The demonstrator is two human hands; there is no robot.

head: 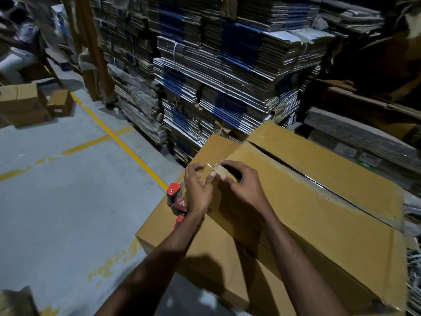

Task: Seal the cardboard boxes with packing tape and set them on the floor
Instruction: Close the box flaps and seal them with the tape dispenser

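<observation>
Head view is showing you pinching the tape end (pixel 216 168) between both hands, left hand (pixel 197 190) and right hand (pixel 239 183), at the cardboard box (pixel 319 224) corner, its open seam (pixel 319 183) running toward four o'clock, nearer your right, dispenser (pixel 176 201) sitting beneath your left wrist.

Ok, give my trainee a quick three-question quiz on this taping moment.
1. True or false: the top seam of the big cardboard box is already taped shut.
2. What red tool sits under the left hand?
3. The right hand is: A) idle B) pinching the tape end C) lifting a flap.

Key: 1 false, the seam gapes open; 2 the tape dispenser; 3 B.
</observation>
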